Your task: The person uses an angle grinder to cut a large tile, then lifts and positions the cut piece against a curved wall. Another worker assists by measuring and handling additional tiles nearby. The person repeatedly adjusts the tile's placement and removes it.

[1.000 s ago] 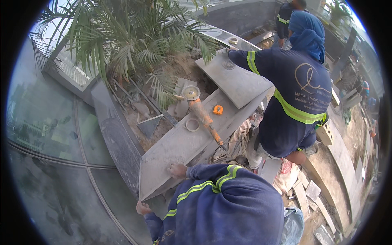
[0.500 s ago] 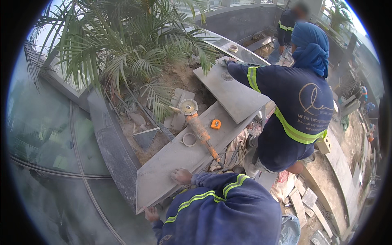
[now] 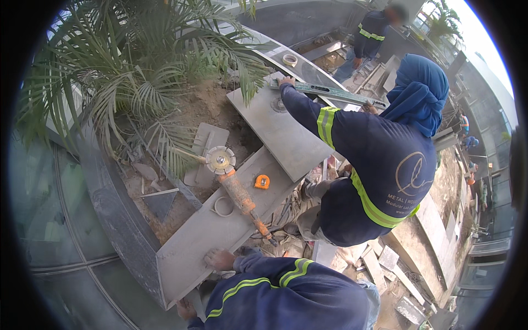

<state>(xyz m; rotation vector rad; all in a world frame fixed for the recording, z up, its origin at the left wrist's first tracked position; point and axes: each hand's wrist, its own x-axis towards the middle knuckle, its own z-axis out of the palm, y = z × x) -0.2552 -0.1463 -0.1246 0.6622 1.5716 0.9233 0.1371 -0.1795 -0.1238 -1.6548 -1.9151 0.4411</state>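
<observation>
A long grey stone slab [image 3: 187, 261] lies along the planter's edge in front of me. My right hand [image 3: 220, 258] rests on its top near the close edge, fingers spread and holding nothing. At the slab's near left corner, my left hand [image 3: 187, 309] curls against the edge from below, its fingers partly hidden. On the slab lie an orange angle grinder [image 3: 237, 191] with a round cutting disc, an orange tape measure [image 3: 262, 181] and a pale roll of tape [image 3: 224, 206]. A wider grey slab [image 3: 283, 129] overlaps its far end.
A co-worker [image 3: 385, 159] in a blue head wrap holds a spirit level [image 3: 330, 91] over the wider slab. Another person [image 3: 368, 36] stands beyond. Palm fronds [image 3: 126, 71] overhang the soil at left. Stone offcuts [image 3: 388, 257] and rubble lie at right. A dark stone border [image 3: 118, 203] curves past glass panels.
My view has swung, so the slabs and tools sit farther left. The co-worker has shifted, and more of the spirit level shows. Both my hands stay at the slab.
</observation>
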